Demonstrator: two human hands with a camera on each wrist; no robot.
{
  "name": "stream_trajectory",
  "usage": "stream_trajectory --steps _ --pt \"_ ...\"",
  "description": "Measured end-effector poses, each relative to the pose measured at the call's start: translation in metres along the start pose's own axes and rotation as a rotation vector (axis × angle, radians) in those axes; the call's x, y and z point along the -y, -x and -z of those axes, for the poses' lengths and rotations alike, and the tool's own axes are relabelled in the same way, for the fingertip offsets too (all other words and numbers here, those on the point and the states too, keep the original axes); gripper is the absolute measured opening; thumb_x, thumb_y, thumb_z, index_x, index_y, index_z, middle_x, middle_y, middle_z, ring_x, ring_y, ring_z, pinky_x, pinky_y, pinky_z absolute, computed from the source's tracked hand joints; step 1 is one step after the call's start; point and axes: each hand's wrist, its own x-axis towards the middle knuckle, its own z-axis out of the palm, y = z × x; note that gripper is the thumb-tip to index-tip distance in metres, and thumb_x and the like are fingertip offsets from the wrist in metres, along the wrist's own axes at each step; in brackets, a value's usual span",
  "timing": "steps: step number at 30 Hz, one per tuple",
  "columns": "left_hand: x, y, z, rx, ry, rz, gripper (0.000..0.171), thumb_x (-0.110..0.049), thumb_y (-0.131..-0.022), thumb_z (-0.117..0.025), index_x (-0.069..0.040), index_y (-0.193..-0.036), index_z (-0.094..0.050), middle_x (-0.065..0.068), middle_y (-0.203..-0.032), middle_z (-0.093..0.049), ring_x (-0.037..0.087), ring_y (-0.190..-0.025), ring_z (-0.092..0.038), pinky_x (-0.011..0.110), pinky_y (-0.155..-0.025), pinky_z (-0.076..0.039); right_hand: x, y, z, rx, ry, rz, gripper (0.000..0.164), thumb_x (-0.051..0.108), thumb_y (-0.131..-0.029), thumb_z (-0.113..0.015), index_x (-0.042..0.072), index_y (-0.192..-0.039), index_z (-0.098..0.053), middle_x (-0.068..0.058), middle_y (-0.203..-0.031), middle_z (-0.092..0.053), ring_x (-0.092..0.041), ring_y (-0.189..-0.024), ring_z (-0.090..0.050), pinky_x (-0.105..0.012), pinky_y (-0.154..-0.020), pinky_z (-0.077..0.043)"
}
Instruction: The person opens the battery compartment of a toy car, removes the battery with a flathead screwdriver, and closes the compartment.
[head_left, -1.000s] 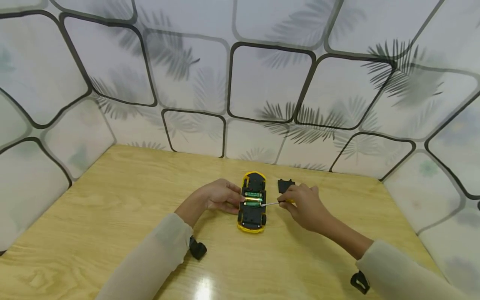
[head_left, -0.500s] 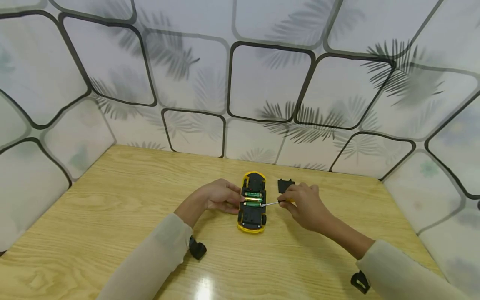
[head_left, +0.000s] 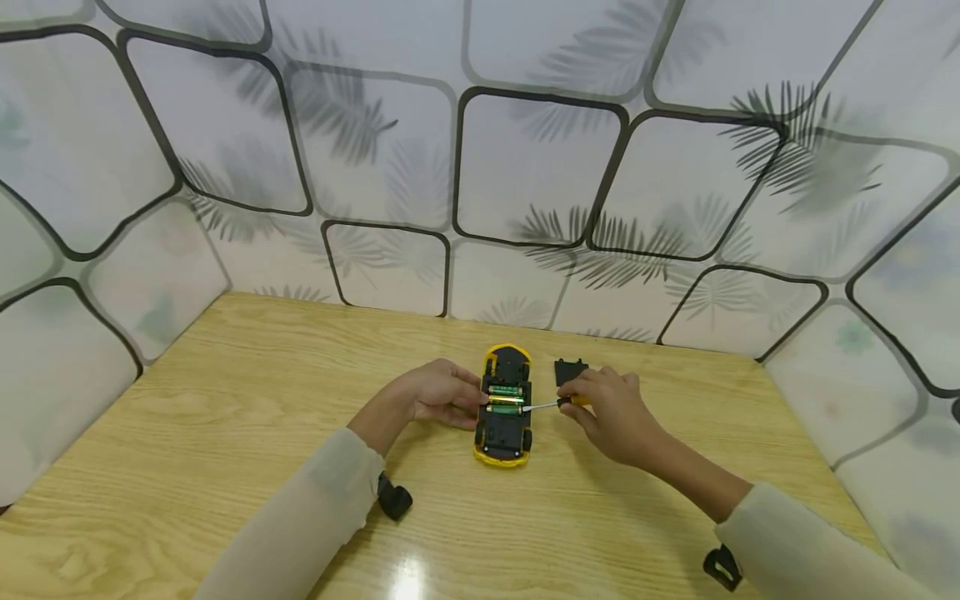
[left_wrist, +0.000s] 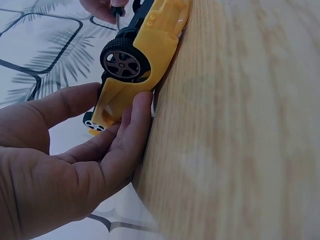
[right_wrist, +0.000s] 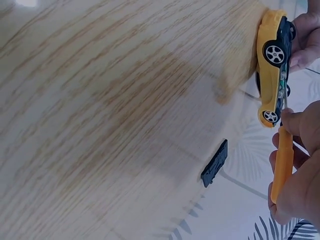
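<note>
A yellow toy car (head_left: 505,437) lies upside down on the table, its black underside up. Three green batteries (head_left: 506,409) sit side by side in its open compartment. My left hand (head_left: 442,395) grips the car's left side, thumb at the compartment's edge and fingers along the yellow body (left_wrist: 159,42). In my right hand (head_left: 611,417) is a screwdriver with an orange handle (right_wrist: 283,162). Its metal shaft (head_left: 542,406) points left, and the tip is at the right end of the battery nearest me. Whether the tip touches the battery, I cannot tell.
A black battery cover (head_left: 570,372) lies on the wooden table (head_left: 300,358) just beyond my right hand, also visible as a dark cover (right_wrist: 215,164) in the right wrist view. Patterned panels (head_left: 540,167) rise along the back and sides of the table.
Both hands and the car stay nearly in place. The screwdriver's handle shows slightly more in my right fingers, and its tip stays by the same battery end.
</note>
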Motion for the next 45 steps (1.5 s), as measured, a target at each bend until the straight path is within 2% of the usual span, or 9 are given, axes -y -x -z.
stream_trajectory --steps 12,16,21,28,32,41,45 --pt "0.000 0.001 0.000 0.000 -0.003 0.001 0.061 -0.001 -0.098 -0.066 0.010 -0.152 -0.039 0.023 -0.128 -0.065 0.030 -0.110 -0.068 0.045 -0.090 -0.061 -0.004 -0.001 0.005 0.017 -0.004 -0.083 0.013 0.013 -0.094 -0.076 0.013 -0.107 -0.076 0.001 -0.097 -0.070 -0.021 -0.085 -0.057 -0.046 -0.071 -0.035" --pt "-0.001 0.001 -0.001 0.002 -0.006 0.000 0.060 -0.002 -0.098 -0.065 0.010 -0.151 -0.040 0.023 -0.129 -0.064 0.030 -0.109 -0.068 0.044 -0.090 -0.061 -0.009 -0.004 0.008 0.022 0.000 -0.109 0.013 0.014 -0.096 -0.074 0.009 -0.108 -0.076 -0.003 -0.099 -0.071 -0.025 -0.088 -0.063 -0.050 -0.074 -0.045" --pt "-0.002 0.002 -0.001 0.005 -0.012 -0.004 0.060 -0.002 -0.099 -0.065 0.010 -0.151 -0.039 0.023 -0.131 -0.063 0.029 -0.110 -0.068 0.044 -0.090 -0.061 -0.017 -0.006 0.011 0.054 -0.040 -0.173 0.017 0.013 -0.098 -0.071 0.002 -0.111 -0.073 -0.010 -0.102 -0.070 -0.028 -0.091 -0.066 -0.047 -0.076 -0.057" --pt "-0.001 0.002 0.000 0.010 -0.015 -0.002 0.057 -0.002 -0.099 -0.064 0.010 -0.150 -0.042 0.022 -0.129 -0.065 0.029 -0.108 -0.068 0.044 -0.090 -0.061 -0.035 -0.009 0.016 0.104 -0.083 -0.250 0.014 0.013 -0.098 -0.070 0.003 -0.108 -0.072 -0.008 -0.097 -0.071 -0.025 -0.084 -0.066 -0.044 -0.069 -0.057" --pt "0.000 0.001 0.000 0.014 -0.020 -0.003 0.053 -0.001 -0.099 -0.064 0.010 -0.148 -0.045 0.021 -0.125 -0.067 0.028 -0.106 -0.069 0.044 -0.090 -0.061 -0.048 -0.011 0.017 0.134 -0.104 -0.294 0.013 0.015 -0.098 -0.069 0.003 -0.104 -0.072 -0.006 -0.092 -0.071 -0.024 -0.082 -0.067 -0.044 -0.069 -0.058" --pt "0.000 0.000 0.001 0.027 -0.030 -0.013 0.046 -0.002 -0.100 -0.063 0.009 -0.143 -0.052 0.020 -0.121 -0.069 0.026 -0.102 -0.070 0.043 -0.089 -0.061 -0.067 -0.013 0.014 0.192 -0.180 -0.408 0.020 0.020 -0.100 -0.068 0.001 -0.105 -0.072 -0.012 -0.095 -0.071 -0.027 -0.086 -0.066 -0.046 -0.072 -0.058" --pt "-0.001 0.001 0.001 0.029 -0.026 -0.009 0.045 -0.002 -0.100 -0.064 0.009 -0.142 -0.053 0.020 -0.121 -0.069 0.026 -0.102 -0.070 0.043 -0.089 -0.061 -0.072 -0.014 0.011 0.219 -0.237 -0.481 0.024 0.021 -0.099 -0.069 -0.001 -0.107 -0.071 -0.015 -0.099 -0.071 -0.026 -0.083 -0.067 -0.042 -0.070 -0.060"
